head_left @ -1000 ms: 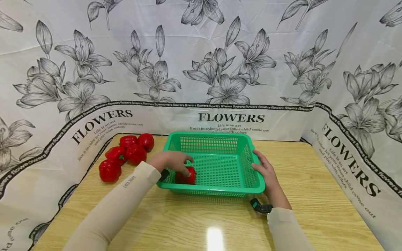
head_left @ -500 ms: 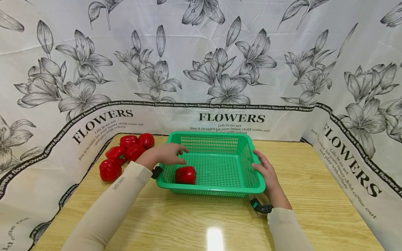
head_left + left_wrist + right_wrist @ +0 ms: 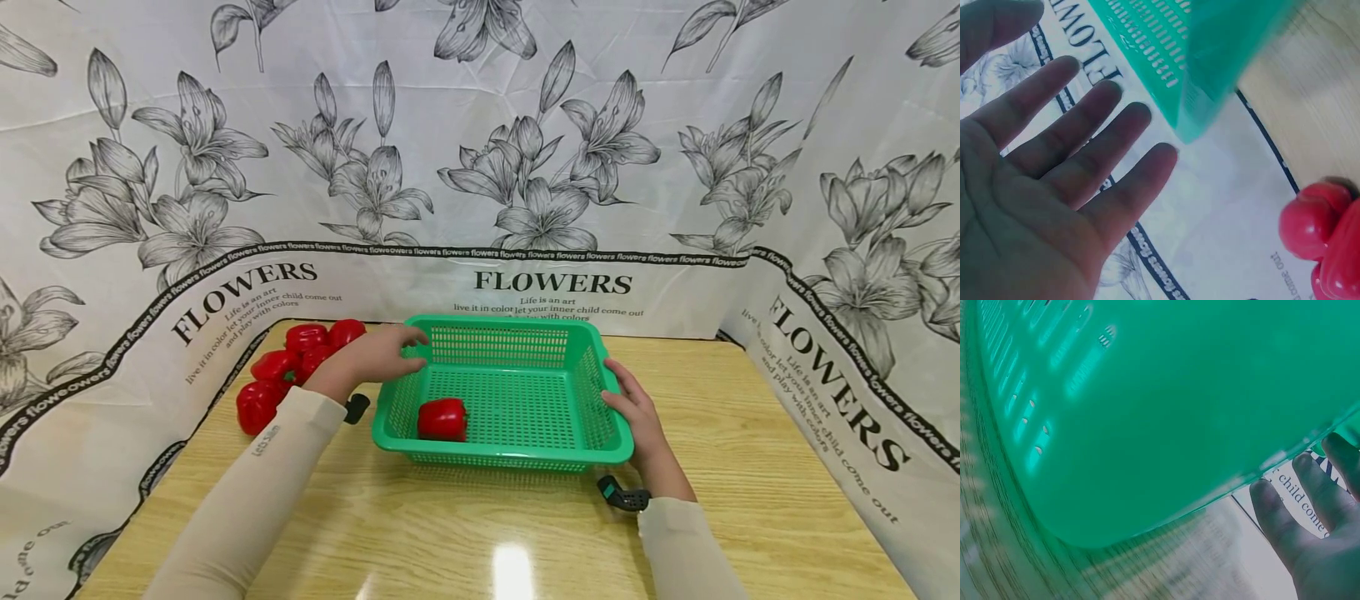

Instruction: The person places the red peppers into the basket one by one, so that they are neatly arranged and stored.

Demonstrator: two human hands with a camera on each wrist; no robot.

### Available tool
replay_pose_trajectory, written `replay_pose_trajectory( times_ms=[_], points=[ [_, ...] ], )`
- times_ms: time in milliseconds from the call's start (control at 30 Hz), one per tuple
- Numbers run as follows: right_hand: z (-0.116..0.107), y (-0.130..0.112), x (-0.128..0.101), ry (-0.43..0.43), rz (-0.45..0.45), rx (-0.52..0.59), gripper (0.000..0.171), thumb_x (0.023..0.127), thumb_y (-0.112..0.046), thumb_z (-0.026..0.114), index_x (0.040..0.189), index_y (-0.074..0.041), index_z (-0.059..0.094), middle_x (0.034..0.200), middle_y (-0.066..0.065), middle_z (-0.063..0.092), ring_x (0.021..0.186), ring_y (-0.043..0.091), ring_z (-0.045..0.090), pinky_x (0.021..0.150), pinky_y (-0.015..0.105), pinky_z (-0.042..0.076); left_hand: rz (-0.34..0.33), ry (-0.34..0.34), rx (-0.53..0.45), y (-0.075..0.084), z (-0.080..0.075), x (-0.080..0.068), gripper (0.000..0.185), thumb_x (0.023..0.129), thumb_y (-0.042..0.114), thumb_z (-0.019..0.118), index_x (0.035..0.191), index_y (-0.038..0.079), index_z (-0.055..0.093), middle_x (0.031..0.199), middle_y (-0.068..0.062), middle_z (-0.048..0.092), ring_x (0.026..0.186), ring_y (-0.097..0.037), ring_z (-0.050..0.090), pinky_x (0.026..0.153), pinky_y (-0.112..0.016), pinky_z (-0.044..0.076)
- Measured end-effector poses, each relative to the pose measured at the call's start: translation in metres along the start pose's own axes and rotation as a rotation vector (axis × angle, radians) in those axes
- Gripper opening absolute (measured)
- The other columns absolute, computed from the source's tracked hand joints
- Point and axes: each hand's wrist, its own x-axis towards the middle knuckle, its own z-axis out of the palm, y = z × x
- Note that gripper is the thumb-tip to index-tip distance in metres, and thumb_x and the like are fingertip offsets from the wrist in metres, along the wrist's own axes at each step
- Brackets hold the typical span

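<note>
Loose glossy red bell peppers (image 3: 300,358) are lying just left of the empty, spread left hand (image 3: 375,357) (seemingly hovering), while the right hand (image 3: 633,414) is bracing the green perforated plastic basket (image 3: 570,333).

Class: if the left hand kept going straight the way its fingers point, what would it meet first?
Probably the basket's far wall or rim. The left hand hangs open over the near-left corner, fingers pointing right and slightly away; its height above the rim is unclear, so it might pass over.
</note>
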Motion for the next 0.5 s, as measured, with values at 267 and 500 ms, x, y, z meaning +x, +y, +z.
replay_pose_trajectory(
  times_ms=[267,500],
  points=[
    [0.000,0.000,0.001,0.001,0.000,-0.006,0.059,0.102,-0.020,0.046,0.154,-0.017,0.021,0.162,0.010,0.015,0.121,0.005,0.042,0.087,0.018,0.050,-0.009,0.133,0.029,-0.018,-0.001,-0.006,0.041,0.092,0.026,0.057,0.126,0.004,0.060,0.127,-0.014,0.063,0.118,-0.035,0.057,0.099,-0.050,0.048],
    [0.001,-0.002,0.000,0.001,0.009,-0.007,0.059,0.102,-0.021,0.046,0.155,-0.018,0.021,0.162,0.010,0.015,0.120,0.007,0.043,0.087,0.020,0.051,-0.136,0.200,0.040,-0.027,-0.001,-0.009,0.046,0.092,0.029,0.054,0.133,0.006,0.054,0.135,-0.012,0.057,0.123,-0.032,0.054,0.103,-0.050,0.045]
  ],
)
